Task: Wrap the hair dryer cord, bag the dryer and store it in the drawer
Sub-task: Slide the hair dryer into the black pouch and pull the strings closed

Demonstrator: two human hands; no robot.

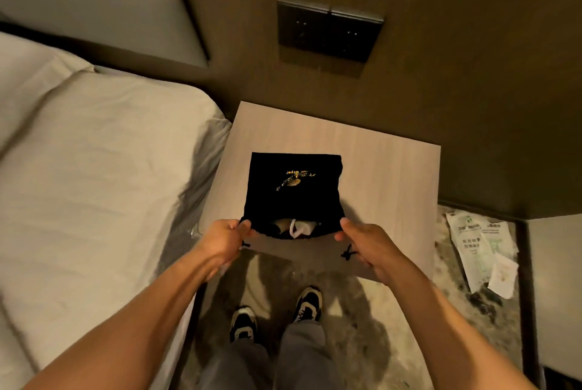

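Observation:
A black drawstring bag with gold lettering lies on the light wooden nightstand, its mouth toward me. Inside the mouth a white part of the hair dryer shows; the rest of the dryer and its cord are hidden in the bag. My left hand pinches the left corner of the bag's mouth and its drawstring. My right hand pinches the right corner, with a knotted black drawstring end hanging beside it. No drawer front is visible from above.
A bed with pale sheets lies directly left of the nightstand. A dark socket and switch panel sits on the wall behind. Paper packets lie on the floor at right. My shoes stand on patterned carpet below the nightstand edge.

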